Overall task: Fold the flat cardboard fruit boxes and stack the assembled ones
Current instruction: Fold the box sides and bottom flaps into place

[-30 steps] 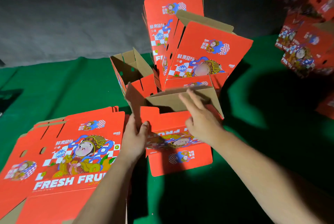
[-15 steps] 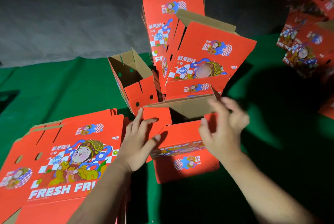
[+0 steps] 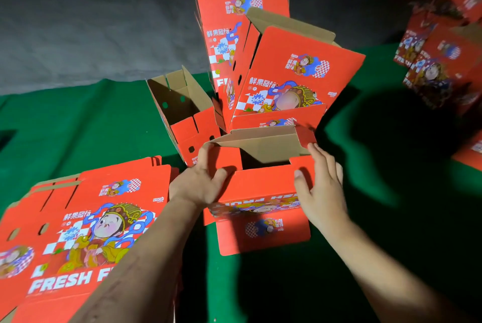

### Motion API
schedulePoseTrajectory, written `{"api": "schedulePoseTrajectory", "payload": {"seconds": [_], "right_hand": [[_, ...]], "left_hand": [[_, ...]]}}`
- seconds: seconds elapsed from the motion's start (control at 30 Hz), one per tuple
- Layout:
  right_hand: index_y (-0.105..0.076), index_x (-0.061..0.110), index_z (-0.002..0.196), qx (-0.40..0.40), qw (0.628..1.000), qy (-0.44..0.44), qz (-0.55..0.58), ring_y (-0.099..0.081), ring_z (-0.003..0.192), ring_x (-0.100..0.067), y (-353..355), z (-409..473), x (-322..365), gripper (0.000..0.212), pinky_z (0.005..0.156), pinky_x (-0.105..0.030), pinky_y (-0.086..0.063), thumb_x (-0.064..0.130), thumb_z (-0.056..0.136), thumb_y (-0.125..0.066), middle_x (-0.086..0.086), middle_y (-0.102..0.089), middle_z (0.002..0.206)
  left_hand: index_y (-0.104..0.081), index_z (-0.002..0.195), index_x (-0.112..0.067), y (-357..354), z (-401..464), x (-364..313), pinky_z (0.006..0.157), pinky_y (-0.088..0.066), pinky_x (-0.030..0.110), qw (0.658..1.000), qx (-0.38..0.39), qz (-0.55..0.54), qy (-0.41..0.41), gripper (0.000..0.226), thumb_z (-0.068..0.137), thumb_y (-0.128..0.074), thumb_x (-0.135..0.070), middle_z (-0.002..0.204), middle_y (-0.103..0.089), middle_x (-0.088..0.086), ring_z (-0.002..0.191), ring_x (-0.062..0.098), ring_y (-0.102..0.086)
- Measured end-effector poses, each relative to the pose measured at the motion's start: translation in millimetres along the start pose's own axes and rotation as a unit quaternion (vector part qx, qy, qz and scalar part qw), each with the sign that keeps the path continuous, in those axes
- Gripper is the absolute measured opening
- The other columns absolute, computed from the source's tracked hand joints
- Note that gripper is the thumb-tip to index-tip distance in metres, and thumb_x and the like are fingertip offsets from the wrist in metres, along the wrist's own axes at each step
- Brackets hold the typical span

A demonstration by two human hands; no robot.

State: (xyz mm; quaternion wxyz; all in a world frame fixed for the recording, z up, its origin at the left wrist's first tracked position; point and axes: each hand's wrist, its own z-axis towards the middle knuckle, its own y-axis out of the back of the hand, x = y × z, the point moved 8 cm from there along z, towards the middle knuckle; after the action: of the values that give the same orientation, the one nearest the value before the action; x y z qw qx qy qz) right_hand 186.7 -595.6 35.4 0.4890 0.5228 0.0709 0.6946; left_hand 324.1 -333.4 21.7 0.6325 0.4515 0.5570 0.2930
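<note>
A red cardboard fruit box (image 3: 260,192) stands half formed on the green cloth in front of me, its brown inside showing and its lower flap lying flat toward me. My left hand (image 3: 200,179) presses on the box's left flap and corner. At the right corner, my right hand (image 3: 322,187) grips the right side flap with thumb and fingers. A pile of flat printed boxes (image 3: 86,226) lies at the lower left, partly under my left forearm. Behind the held box stand several opened boxes (image 3: 281,72), leaning against each other.
An open box with a brown inside (image 3: 182,114) sits just behind my left hand. More red boxes (image 3: 443,48) are stacked at the far right in shadow. The green cloth (image 3: 78,127) covers the surface, with a grey wall behind.
Both hands moved onto the box's upper corners: the left shifted from the front panel to the left flap, the right slid to the right flap. The box has opened wider.
</note>
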Motion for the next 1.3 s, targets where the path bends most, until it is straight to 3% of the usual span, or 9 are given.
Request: {"api": "schedulePoseTrajectory", "payload": {"seconds": [0.23,0.47,0.67,0.83,0.93,1.03,1.1,1.2,1.3], "right_hand": [[-0.018,0.024,0.163,-0.010,1.000,-0.017,0.016,-0.018,0.155,-0.015,-5,-23,-13,0.079,0.124,-0.047,-0.023,0.026,0.094,-0.057,0.008,-0.017,0.169],[-0.041,0.028,0.153,-0.035,0.991,-0.110,0.066,-0.034,0.144,-0.006,-5,-34,-32,0.060,0.105,-0.033,-0.042,0.027,0.096,-0.058,0.018,-0.019,0.166],[-0.070,0.017,0.114,-0.048,0.996,-0.076,0.007,-0.058,0.113,-0.016,16,-19,-31,0.044,0.090,-0.030,-0.045,0.048,0.097,-0.043,0.005,-0.051,0.132],[-0.049,0.014,0.068,-0.024,0.991,-0.115,-0.059,-0.057,0.079,-0.036,29,16,-32,0.063,0.067,-0.036,-0.040,0.068,0.093,-0.026,-0.004,-0.049,0.090],[-0.054,0.017,0.101,0.043,0.947,-0.289,0.136,-0.061,0.097,-0.030,9,25,-54,0.076,0.082,-0.039,-0.046,0.087,0.076,-0.039,-0.008,-0.063,0.106],[-0.028,0.036,0.146,0.179,0.924,-0.278,0.191,-0.060,0.117,-0.013,-21,16,-48,0.098,0.100,-0.036,-0.047,0.057,0.070,-0.087,0.009,-0.060,0.129],[-0.027,0.042,0.144,0.181,0.951,-0.233,0.096,-0.063,0.113,-0.016,-25,14,-49,0.105,0.090,-0.033,-0.047,0.042,0.065,-0.095,0.013,-0.063,0.123],[-0.027,0.038,0.126,0.116,0.957,-0.243,-0.104,-0.066,0.105,-0.035,-15,13,-46,0.099,0.073,-0.038,-0.043,0.063,0.055,-0.091,0.001,-0.062,0.122],[-0.025,0.037,0.127,0.095,0.949,-0.264,-0.145,-0.066,0.106,-0.040,-12,2,-39,0.099,0.074,-0.042,-0.043,0.069,0.056,-0.087,-0.002,-0.057,0.131]], "left_hand": [[-0.006,0.145,-0.058,1,-5,-6,0.083,-0.048,0.044,0.998,0.010,0.015,-0.052,0.066,0.093,-0.044,-0.073,0.099,-0.074,0.019,0.096,0.044,-0.070],[0.025,0.146,-0.065,5,-9,-7,0.087,-0.053,0.047,0.993,0.005,0.037,-0.108,0.084,0.095,-0.042,-0.069,0.111,-0.073,0.024,0.101,0.047,-0.069],[-0.015,0.153,-0.047,-4,-2,-4,0.124,-0.021,0.048,0.978,0.035,-0.192,-0.070,0.079,0.087,-0.057,-0.055,0.158,-0.036,0.006,0.146,0.029,-0.031],[-0.048,0.105,-0.047,-6,-10,-7,0.113,-0.034,0.049,0.938,-0.059,-0.332,-0.078,0.026,0.082,-0.058,-0.051,0.113,-0.049,-0.021,0.115,0.012,-0.047],[-0.060,0.091,-0.034,-15,-19,0,0.115,-0.038,0.057,0.880,-0.056,-0.470,-0.035,0.013,0.081,-0.065,-0.042,0.104,-0.062,-0.006,0.108,0.024,-0.056],[-0.043,0.129,-0.043,-16,-26,5,0.116,-0.035,0.050,0.931,-0.065,-0.360,-0.005,0.064,0.078,-0.082,-0.050,0.140,-0.055,0.002,0.129,0.022,-0.047],[-0.037,0.145,-0.033,-13,-29,2,0.116,-0.028,0.035,0.958,-0.104,-0.266,-0.014,0.085,0.078,-0.088,-0.041,0.147,-0.039,0.001,0.132,0.014,-0.038],[-0.043,0.132,-0.023,-18,-34,-7,0.108,-0.039,0.039,0.962,-0.084,-0.256,0.045,0.069,0.080,-0.088,-0.033,0.146,-0.032,0.013,0.114,0.023,-0.050],[-0.044,0.120,-0.024,-16,-44,-12,0.097,-0.048,0.046,0.967,-0.107,-0.220,0.068,0.059,0.080,-0.084,-0.042,0.134,-0.056,0.007,0.117,0.032,-0.060]]}}
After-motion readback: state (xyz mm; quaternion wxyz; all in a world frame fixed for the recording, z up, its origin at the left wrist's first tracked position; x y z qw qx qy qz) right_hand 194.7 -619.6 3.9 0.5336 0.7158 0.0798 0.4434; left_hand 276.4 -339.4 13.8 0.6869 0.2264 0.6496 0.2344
